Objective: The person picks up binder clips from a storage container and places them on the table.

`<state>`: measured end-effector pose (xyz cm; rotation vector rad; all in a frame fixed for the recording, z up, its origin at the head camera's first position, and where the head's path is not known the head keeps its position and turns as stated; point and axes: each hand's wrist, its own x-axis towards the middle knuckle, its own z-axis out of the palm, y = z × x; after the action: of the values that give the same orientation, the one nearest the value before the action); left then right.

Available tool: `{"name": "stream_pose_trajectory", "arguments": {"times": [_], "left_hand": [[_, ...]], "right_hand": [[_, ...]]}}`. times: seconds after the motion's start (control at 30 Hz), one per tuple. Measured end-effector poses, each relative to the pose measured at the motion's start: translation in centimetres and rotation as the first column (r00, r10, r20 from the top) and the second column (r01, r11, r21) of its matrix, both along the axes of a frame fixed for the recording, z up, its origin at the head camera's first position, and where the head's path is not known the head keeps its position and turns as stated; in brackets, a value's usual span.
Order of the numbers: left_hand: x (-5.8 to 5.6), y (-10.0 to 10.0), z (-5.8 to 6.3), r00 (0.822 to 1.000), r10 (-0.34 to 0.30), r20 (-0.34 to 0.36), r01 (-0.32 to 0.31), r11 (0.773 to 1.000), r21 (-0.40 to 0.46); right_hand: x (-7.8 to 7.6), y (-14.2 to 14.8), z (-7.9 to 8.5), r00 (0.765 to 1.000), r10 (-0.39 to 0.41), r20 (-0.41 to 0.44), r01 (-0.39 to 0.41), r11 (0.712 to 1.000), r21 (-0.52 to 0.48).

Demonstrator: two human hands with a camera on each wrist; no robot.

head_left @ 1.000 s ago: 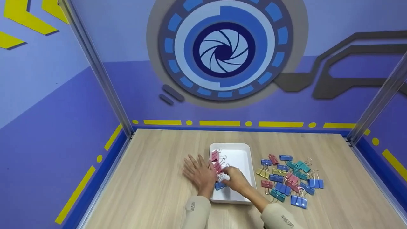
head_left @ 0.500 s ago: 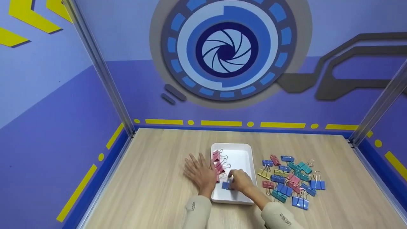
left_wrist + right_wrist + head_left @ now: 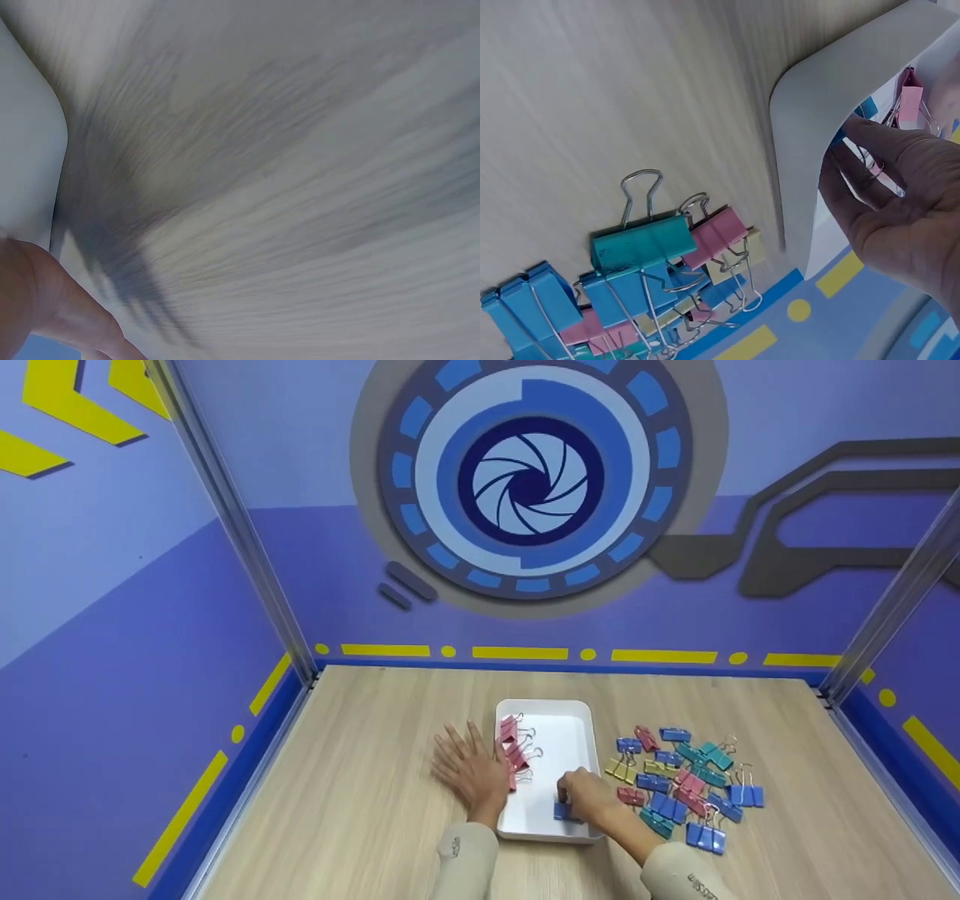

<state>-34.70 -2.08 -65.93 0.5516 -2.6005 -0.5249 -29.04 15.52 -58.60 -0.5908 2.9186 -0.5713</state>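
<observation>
In the head view a white tray point(image 3: 547, 835) lies on the table. My left hand point(image 3: 474, 775), its fingers spread, rests against the tray's left rim. Several pink binder clips point(image 3: 514, 754) stand along the tray's left side, partly behind that hand's thumb. My right hand point(image 3: 590, 795) is inside the tray at the front right, pinching a blue binder clip point(image 3: 564, 811) low over the tray floor. The right wrist view shows curled fingers point(image 3: 889, 142) at the blue clip, which they mostly hide. Only part of the left hand point(image 3: 56, 300) appears in the left wrist view.
To the right of the tray lies a loose heap of blue, teal, pink and yellow binder clips point(image 3: 690, 781), some with wire handles up. Blue-purple panels and metal posts point(image 3: 229, 517) bound the wooden table point(image 3: 375, 780) at the back and sides.
The right hand has moved the blue binder clip from beside the pink clips to the tray's front right. The left hand has stayed in place.
</observation>
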Motion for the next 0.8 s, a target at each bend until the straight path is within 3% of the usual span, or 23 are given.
{"name": "stream_pose_trajectory", "arguments": {"times": [0.27,0.5,0.63,0.7,0.8], "left_hand": [[-0.1,-0.3,0.2,1.0,0.011,0.001,-0.011,1.0,-0.01],[0.2,-0.3,0.5,1.0,0.005,0.011,-0.005,1.0,0.016],[0.4,-0.4,0.5,1.0,0.0,-0.002,0.0,1.0,0.024],[0.4,-0.5,0.4,1.0,0.002,-0.008,-0.002,1.0,0.018],[0.4,-0.5,0.3,1.0,0.001,-0.003,-0.001,1.0,0.009]], "right_hand": [[0.3,0.5,0.1,1.0,-0.002,0.015,0.003,0.999,-0.052],[0.2,2.3,2.5,0.99,0.062,-0.124,-0.078,0.989,-0.129],[-0.5,5.8,5.0,0.994,-0.026,-0.105,0.006,0.981,-0.194],[-0.9,8.6,6.1,0.991,-0.066,-0.117,0.044,0.982,-0.184],[-1.2,13.7,8.0,0.987,-0.153,-0.057,0.143,0.977,-0.158]]}}
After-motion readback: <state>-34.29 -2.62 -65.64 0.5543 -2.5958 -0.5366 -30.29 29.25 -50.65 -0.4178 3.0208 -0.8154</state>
